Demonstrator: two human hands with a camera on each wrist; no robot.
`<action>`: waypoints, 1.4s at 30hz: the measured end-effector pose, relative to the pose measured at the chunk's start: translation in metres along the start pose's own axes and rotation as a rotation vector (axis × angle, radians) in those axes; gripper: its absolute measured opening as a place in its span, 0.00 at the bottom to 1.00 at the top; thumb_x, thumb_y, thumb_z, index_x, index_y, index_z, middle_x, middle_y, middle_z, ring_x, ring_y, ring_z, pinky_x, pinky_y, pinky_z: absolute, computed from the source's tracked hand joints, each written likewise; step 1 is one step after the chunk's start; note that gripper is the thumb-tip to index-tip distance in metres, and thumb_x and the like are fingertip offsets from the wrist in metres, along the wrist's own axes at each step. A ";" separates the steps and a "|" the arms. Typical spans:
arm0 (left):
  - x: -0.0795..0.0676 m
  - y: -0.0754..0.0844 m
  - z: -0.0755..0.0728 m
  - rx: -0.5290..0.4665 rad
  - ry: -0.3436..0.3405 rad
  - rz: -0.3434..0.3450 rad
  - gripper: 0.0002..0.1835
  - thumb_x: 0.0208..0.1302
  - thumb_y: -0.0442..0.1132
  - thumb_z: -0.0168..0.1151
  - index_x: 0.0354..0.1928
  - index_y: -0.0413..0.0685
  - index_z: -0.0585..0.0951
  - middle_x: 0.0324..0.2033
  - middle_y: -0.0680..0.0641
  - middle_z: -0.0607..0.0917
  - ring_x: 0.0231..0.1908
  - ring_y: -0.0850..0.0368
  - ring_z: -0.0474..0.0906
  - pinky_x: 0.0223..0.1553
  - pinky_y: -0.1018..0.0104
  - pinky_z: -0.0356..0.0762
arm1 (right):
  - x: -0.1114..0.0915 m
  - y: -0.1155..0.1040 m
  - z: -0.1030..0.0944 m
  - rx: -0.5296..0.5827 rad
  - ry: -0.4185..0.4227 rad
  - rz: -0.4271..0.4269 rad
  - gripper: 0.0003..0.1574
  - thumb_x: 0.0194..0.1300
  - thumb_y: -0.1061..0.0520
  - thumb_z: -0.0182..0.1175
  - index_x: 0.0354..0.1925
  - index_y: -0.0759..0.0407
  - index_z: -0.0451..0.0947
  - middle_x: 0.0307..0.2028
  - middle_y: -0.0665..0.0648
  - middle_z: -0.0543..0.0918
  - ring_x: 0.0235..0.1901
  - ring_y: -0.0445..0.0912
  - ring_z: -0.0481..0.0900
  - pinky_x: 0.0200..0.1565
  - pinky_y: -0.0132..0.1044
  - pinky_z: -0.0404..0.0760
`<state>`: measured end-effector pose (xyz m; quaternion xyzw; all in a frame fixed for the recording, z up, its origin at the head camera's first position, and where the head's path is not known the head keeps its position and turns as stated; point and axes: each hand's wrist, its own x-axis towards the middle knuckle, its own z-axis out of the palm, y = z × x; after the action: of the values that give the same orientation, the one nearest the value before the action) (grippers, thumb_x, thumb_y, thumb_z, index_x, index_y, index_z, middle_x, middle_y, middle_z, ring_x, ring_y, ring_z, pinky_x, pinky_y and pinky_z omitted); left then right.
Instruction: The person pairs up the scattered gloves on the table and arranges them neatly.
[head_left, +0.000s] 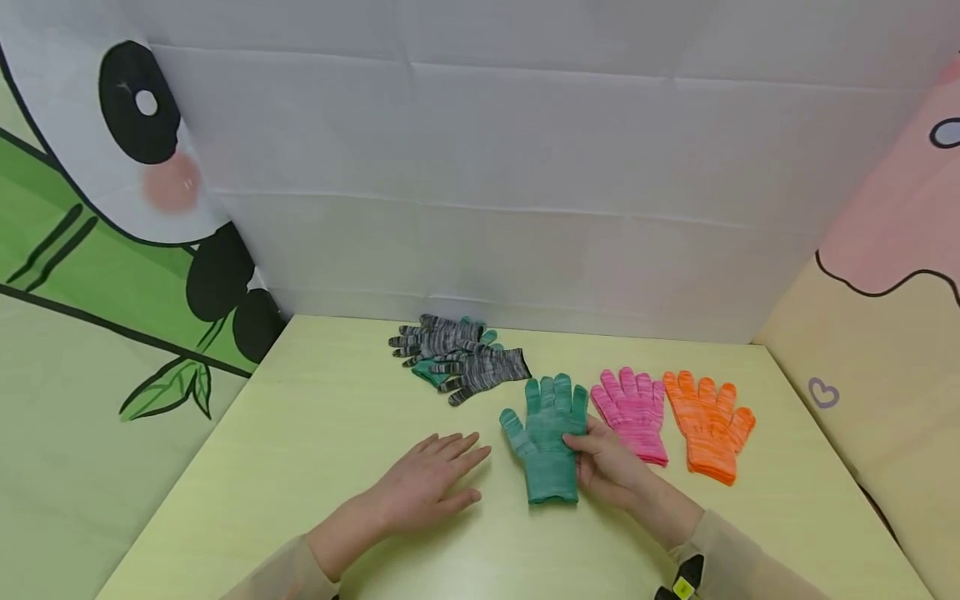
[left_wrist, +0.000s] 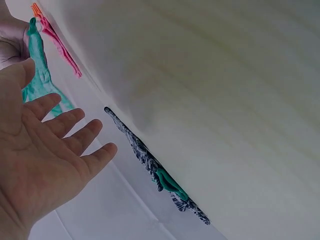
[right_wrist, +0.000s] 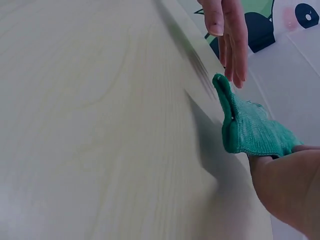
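Observation:
My right hand (head_left: 611, 467) pinches a green knitted glove (head_left: 551, 450) by its right edge, thumb in front, holding it above the table with its fingers pointing away. In the right wrist view the cuff of this green glove (right_wrist: 257, 130) gapes a little and hangs over its shadow. To the left of the glove, my left hand (head_left: 427, 483) hovers over the table with fingers spread and nothing in it. The left wrist view shows that hand's palm (left_wrist: 50, 150) bare, with the fingers slightly bent.
A pink glove (head_left: 633, 412) and an orange glove (head_left: 708, 425) lie flat at the right. Toward the back, grey-black striped gloves (head_left: 480, 371) overlap in a pile with some green glove fabric (head_left: 429, 372) beneath. White cloth (head_left: 525, 192) walls the table's (head_left: 300, 433) back edge; printed panels flank it.

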<state>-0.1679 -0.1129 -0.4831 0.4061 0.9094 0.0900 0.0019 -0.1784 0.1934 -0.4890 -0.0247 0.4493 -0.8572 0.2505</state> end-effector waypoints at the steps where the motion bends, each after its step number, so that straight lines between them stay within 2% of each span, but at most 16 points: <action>1: 0.000 0.000 0.000 -0.003 -0.001 -0.003 0.33 0.68 0.62 0.40 0.71 0.58 0.57 0.69 0.48 0.58 0.66 0.46 0.55 0.63 0.45 0.52 | 0.000 -0.001 0.000 0.005 -0.008 -0.028 0.33 0.71 0.68 0.39 0.71 0.58 0.45 0.67 0.60 0.60 0.63 0.53 0.62 0.60 0.50 0.62; 5: 0.000 0.001 0.002 -0.022 -0.005 -0.012 0.33 0.68 0.62 0.41 0.71 0.58 0.57 0.69 0.49 0.59 0.66 0.47 0.55 0.63 0.45 0.52 | 0.003 -0.004 -0.001 0.010 -0.005 -0.081 0.33 0.72 0.68 0.38 0.71 0.55 0.45 0.69 0.57 0.56 0.64 0.52 0.60 0.61 0.49 0.62; 10: 0.000 0.003 0.003 -0.020 -0.005 -0.010 0.33 0.68 0.62 0.41 0.71 0.58 0.57 0.69 0.48 0.59 0.66 0.47 0.55 0.63 0.45 0.51 | 0.011 0.001 -0.004 -0.038 0.126 -0.055 0.31 0.71 0.68 0.40 0.69 0.59 0.48 0.66 0.60 0.60 0.62 0.52 0.64 0.59 0.47 0.66; 15: 0.001 0.005 0.003 -0.017 -0.011 0.000 0.33 0.68 0.61 0.41 0.71 0.57 0.57 0.69 0.48 0.58 0.66 0.46 0.55 0.63 0.45 0.52 | 0.018 0.010 -0.007 -0.171 0.273 -0.025 0.28 0.69 0.67 0.46 0.66 0.65 0.54 0.58 0.66 0.69 0.53 0.53 0.74 0.51 0.45 0.75; 17: 0.001 0.005 0.003 -0.018 -0.011 0.002 0.33 0.68 0.61 0.42 0.71 0.57 0.58 0.69 0.48 0.59 0.66 0.46 0.56 0.63 0.44 0.52 | 0.017 0.011 -0.007 -0.218 0.307 -0.022 0.29 0.69 0.64 0.48 0.66 0.65 0.55 0.56 0.65 0.70 0.51 0.50 0.74 0.49 0.40 0.76; 19: 0.001 0.005 0.003 -0.016 -0.014 0.001 0.33 0.68 0.61 0.42 0.71 0.57 0.58 0.69 0.48 0.59 0.66 0.46 0.56 0.63 0.44 0.52 | 0.014 0.010 -0.005 -0.272 0.326 -0.018 0.33 0.70 0.59 0.51 0.67 0.65 0.53 0.59 0.64 0.66 0.54 0.50 0.70 0.52 0.39 0.73; 22: 0.001 0.005 0.002 -0.013 -0.022 -0.006 0.33 0.68 0.61 0.42 0.71 0.57 0.57 0.69 0.48 0.58 0.66 0.47 0.56 0.63 0.44 0.52 | 0.004 0.005 -0.001 -0.453 0.373 -0.035 0.45 0.67 0.50 0.55 0.71 0.63 0.44 0.66 0.64 0.57 0.62 0.54 0.60 0.59 0.44 0.66; 24: 0.001 0.004 0.001 -0.003 -0.033 -0.011 0.33 0.68 0.61 0.41 0.71 0.58 0.57 0.69 0.48 0.58 0.66 0.47 0.55 0.63 0.44 0.52 | -0.005 0.001 0.000 -0.662 0.395 -0.081 0.50 0.66 0.46 0.56 0.72 0.59 0.39 0.70 0.63 0.49 0.67 0.57 0.51 0.62 0.51 0.60; 27: -0.001 0.002 -0.001 0.014 -0.043 -0.020 0.33 0.68 0.61 0.41 0.71 0.59 0.57 0.69 0.49 0.58 0.67 0.47 0.55 0.63 0.44 0.52 | -0.016 -0.001 -0.001 -1.136 0.393 -0.202 0.49 0.64 0.46 0.58 0.73 0.53 0.42 0.71 0.57 0.48 0.69 0.56 0.46 0.62 0.54 0.57; 29: -0.002 0.000 -0.003 0.031 -0.042 -0.024 0.33 0.68 0.62 0.41 0.71 0.59 0.56 0.69 0.49 0.58 0.67 0.47 0.55 0.63 0.44 0.52 | -0.018 0.001 -0.003 -1.468 0.374 -0.286 0.47 0.63 0.44 0.58 0.72 0.53 0.48 0.71 0.55 0.50 0.69 0.56 0.46 0.63 0.56 0.55; 31: -0.003 -0.001 -0.004 0.036 -0.036 -0.025 0.33 0.68 0.61 0.41 0.71 0.59 0.57 0.69 0.48 0.58 0.66 0.47 0.55 0.63 0.44 0.52 | -0.017 0.005 -0.004 -1.730 0.338 -0.326 0.47 0.62 0.40 0.58 0.71 0.57 0.53 0.70 0.56 0.52 0.69 0.56 0.45 0.64 0.56 0.53; 32: -0.004 -0.001 -0.004 0.035 -0.033 -0.024 0.33 0.68 0.61 0.42 0.71 0.58 0.57 0.69 0.48 0.58 0.66 0.46 0.55 0.63 0.44 0.52 | -0.017 0.008 -0.005 -1.831 0.308 -0.316 0.48 0.61 0.37 0.56 0.70 0.58 0.54 0.70 0.57 0.52 0.69 0.56 0.45 0.64 0.56 0.52; 33: -0.004 -0.002 -0.004 0.032 -0.031 -0.022 0.33 0.68 0.61 0.42 0.71 0.58 0.57 0.69 0.48 0.58 0.66 0.47 0.55 0.63 0.44 0.52 | -0.017 0.011 -0.005 -1.906 0.280 -0.290 0.49 0.61 0.33 0.54 0.70 0.59 0.54 0.70 0.58 0.52 0.69 0.56 0.45 0.64 0.55 0.51; 36: -0.003 -0.002 -0.004 0.020 -0.033 -0.020 0.33 0.68 0.61 0.42 0.71 0.58 0.57 0.69 0.48 0.58 0.67 0.47 0.55 0.63 0.44 0.52 | -0.018 0.018 -0.006 -2.027 0.215 -0.195 0.52 0.61 0.27 0.46 0.70 0.59 0.54 0.70 0.59 0.52 0.69 0.56 0.45 0.66 0.53 0.49; 39: -0.002 -0.004 -0.004 0.033 -0.039 -0.025 0.33 0.68 0.61 0.42 0.71 0.58 0.57 0.69 0.47 0.58 0.67 0.47 0.55 0.63 0.44 0.52 | -0.021 0.020 -0.008 -2.079 0.205 -0.152 0.53 0.61 0.25 0.42 0.70 0.59 0.54 0.70 0.58 0.52 0.69 0.55 0.44 0.66 0.51 0.48; 42: 0.002 -0.011 -0.009 0.060 -0.036 -0.045 0.33 0.68 0.60 0.43 0.71 0.57 0.57 0.68 0.47 0.59 0.66 0.46 0.56 0.63 0.43 0.52 | -0.027 0.018 -0.008 -2.080 0.226 -0.152 0.54 0.61 0.25 0.43 0.70 0.59 0.54 0.70 0.58 0.52 0.70 0.55 0.44 0.66 0.52 0.48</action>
<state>-0.1779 -0.1200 -0.4761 0.3870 0.9204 0.0551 0.0083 -0.1499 0.2026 -0.5030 -0.1758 0.9826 -0.0594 0.0077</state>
